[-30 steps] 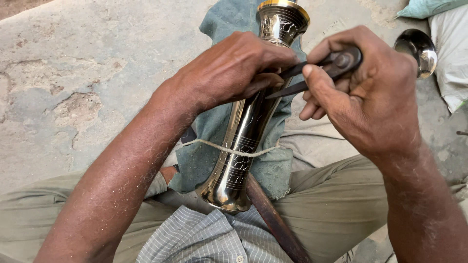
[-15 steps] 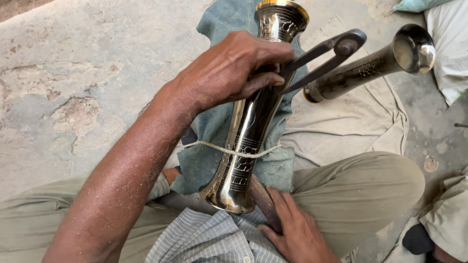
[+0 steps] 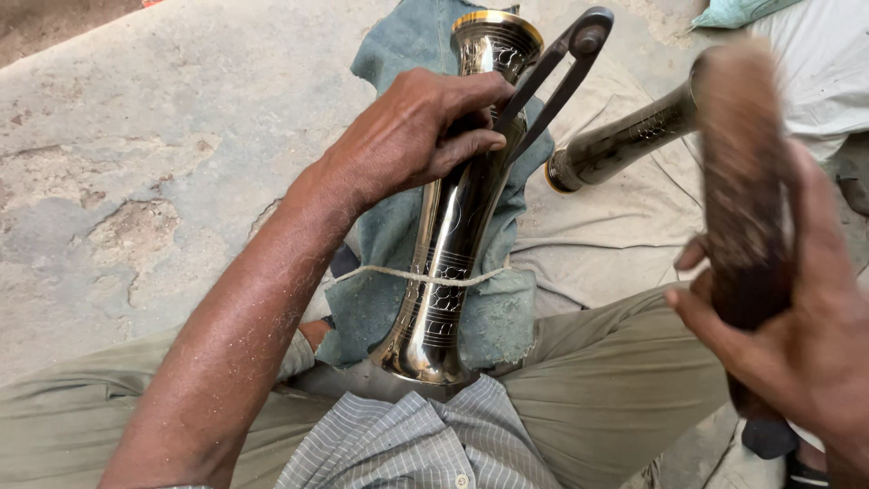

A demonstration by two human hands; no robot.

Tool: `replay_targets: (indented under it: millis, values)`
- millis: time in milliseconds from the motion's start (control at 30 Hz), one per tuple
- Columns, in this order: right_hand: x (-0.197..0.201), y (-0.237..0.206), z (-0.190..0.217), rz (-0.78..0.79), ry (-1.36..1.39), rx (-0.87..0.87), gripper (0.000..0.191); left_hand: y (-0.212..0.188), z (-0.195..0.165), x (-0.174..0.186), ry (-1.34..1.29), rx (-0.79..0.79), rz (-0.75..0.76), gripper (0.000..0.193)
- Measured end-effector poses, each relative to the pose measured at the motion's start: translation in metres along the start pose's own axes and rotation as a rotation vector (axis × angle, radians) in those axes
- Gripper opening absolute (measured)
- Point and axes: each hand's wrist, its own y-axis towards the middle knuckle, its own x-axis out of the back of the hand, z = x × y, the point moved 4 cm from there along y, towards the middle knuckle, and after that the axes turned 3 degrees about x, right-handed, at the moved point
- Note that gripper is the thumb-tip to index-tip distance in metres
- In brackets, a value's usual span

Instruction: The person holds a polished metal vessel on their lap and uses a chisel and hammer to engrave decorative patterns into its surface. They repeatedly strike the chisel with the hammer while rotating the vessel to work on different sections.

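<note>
A shiny engraved brass vase [image 3: 453, 244] lies lengthwise over a blue-green cloth [image 3: 385, 235] on my lap, tied down by a thin cord [image 3: 412, 274]. My left hand [image 3: 412, 136] presses on the vase's upper part and grips a dark metal caliper-like tool [image 3: 552, 77] whose legs point up to the right. My right hand [image 3: 797, 335] is raised at the right edge, shut on a dark wooden tool with a brown bristly end [image 3: 742, 181], blurred by motion.
A second engraved brass vase [image 3: 625, 140] lies on a beige cloth [image 3: 597, 244] to the right. White fabric [image 3: 815, 63] sits at the top right. Rough concrete floor [image 3: 136, 163] spreads to the left. My legs in olive trousers frame the bottom.
My right hand let go of the caliper tool, dropped to my lap, and now has come up at the right holding the brush-like tool. My left hand stayed on the vase.
</note>
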Motion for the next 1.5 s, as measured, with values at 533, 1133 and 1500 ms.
replay_targets:
  millis: [533, 1133, 1500]
  values:
    - [-0.035, -0.043, -0.032, 0.264, -0.117, -0.403, 0.080, -0.003, 0.001, -0.002, -0.037, -0.063, -0.028, 0.030]
    - [-0.026, 0.090, 0.031, -0.070, 0.014, 0.510, 0.042, -0.001, -0.004, 0.001, -0.019, -0.031, 0.022, 0.029]
    - [-0.045, 0.144, 0.075, 0.080, -0.257, 0.658, 0.060, -0.017, 0.007, 0.001, -0.187, 0.097, -0.057, 0.036]
